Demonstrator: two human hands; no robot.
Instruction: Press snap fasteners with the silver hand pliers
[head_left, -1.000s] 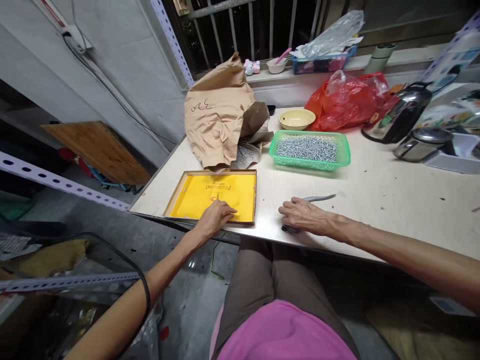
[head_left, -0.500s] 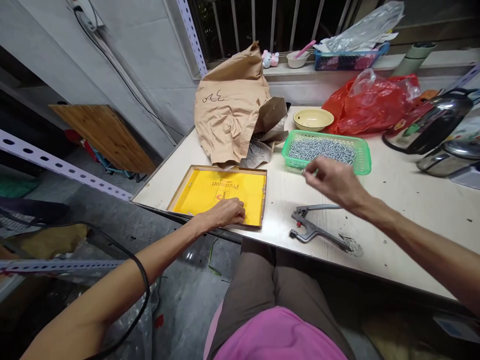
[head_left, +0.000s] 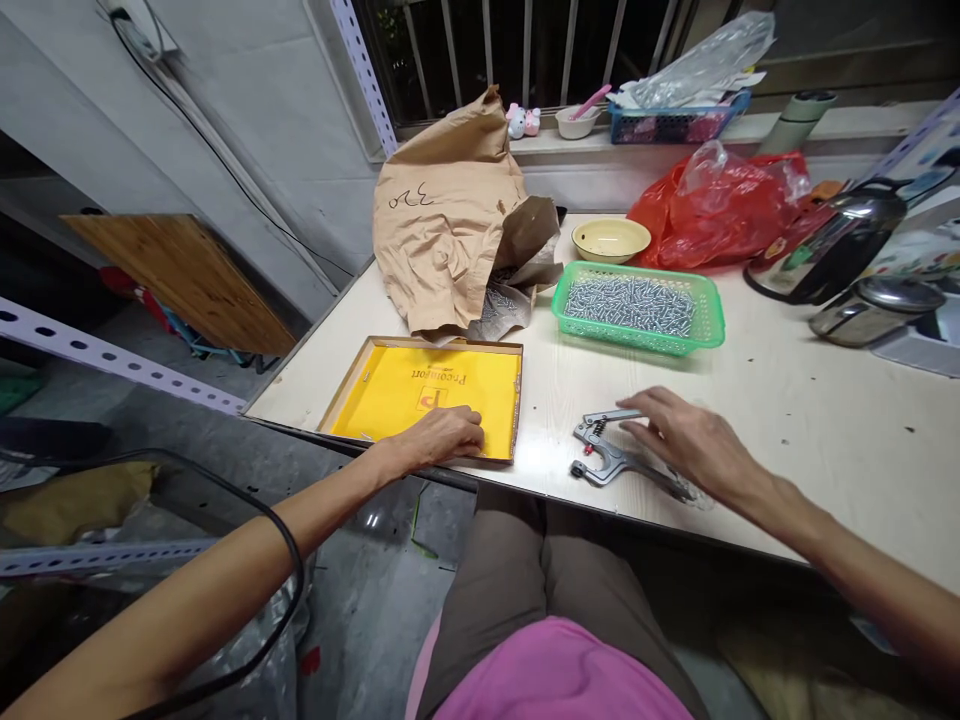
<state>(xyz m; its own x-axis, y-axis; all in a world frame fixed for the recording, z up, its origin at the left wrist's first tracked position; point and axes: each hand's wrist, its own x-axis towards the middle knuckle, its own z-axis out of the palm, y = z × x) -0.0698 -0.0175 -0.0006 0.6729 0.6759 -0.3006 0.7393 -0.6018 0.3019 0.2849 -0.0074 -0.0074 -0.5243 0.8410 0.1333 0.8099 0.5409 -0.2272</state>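
My left hand [head_left: 442,434] is closed, fingers curled down over the yellow sheet [head_left: 487,375] in a shallow cardboard tray [head_left: 517,400]; anything in the fingers is hidden. My right hand [head_left: 686,435] is open above metal hand pliers [head_left: 611,465], its fingers beside the upper handle. Whether they touch it I cannot tell. The pliers lie on the table with jaws to the left, a red bit and a spring between the arms; the hand hides part of the handles. Behind them stands a green plastic basket [head_left: 712,300] full of small silvery metal pieces [head_left: 630,303].
A crumpled brown paper bag [head_left: 450,220] stands behind the tray, more metal pieces at its mouth. At the back are a cream bowl [head_left: 611,240] and a red plastic bag [head_left: 694,215]. A kettle [head_left: 832,240] and a metal pot [head_left: 874,310] stand right. The table's front edge [head_left: 555,495] is near my legs.
My right hand has moved down from the front of the green basket to the pliers, and its fingers have opened from a pinch. My left hand stays at the tray. The view has shifted slightly.
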